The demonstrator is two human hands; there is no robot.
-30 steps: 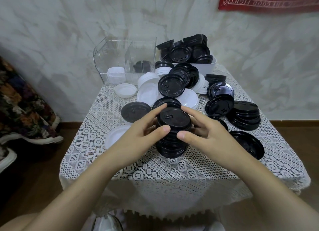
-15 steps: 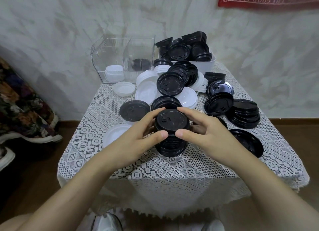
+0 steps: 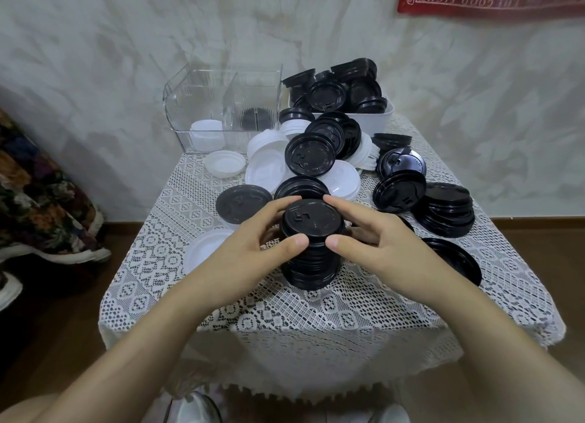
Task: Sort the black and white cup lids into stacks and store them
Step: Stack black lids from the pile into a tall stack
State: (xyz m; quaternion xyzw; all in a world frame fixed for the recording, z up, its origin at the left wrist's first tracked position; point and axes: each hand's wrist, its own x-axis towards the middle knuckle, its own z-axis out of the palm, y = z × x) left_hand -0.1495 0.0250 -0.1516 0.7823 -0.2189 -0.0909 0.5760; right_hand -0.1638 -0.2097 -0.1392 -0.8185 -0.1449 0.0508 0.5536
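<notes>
A tall stack of black lids (image 3: 311, 232) stands on the lace tablecloth (image 3: 316, 302) near the front middle. My left hand (image 3: 253, 248) grips its left side, thumb in front and fingers behind. My right hand (image 3: 376, 242) grips its right side the same way. Behind the stack lies a mixed heap of black lids (image 3: 310, 158) and white lids (image 3: 269, 169). A clear two-part bin (image 3: 221, 112) at the back left holds a few white lids (image 3: 207, 134) in its left half and black lids (image 3: 256, 117) in its right.
A white tub (image 3: 376, 119) heaped with black lids stands at the back. A second black stack (image 3: 446, 210) sits at the right, a single black lid (image 3: 456, 261) lies near the right edge. White lids (image 3: 205, 251) lie left of my hand. The wall is close behind.
Both hands have stayed around the black stack, fingers closing slightly tighter on its top. The view has shifted a little; the lids on the table have not moved.
</notes>
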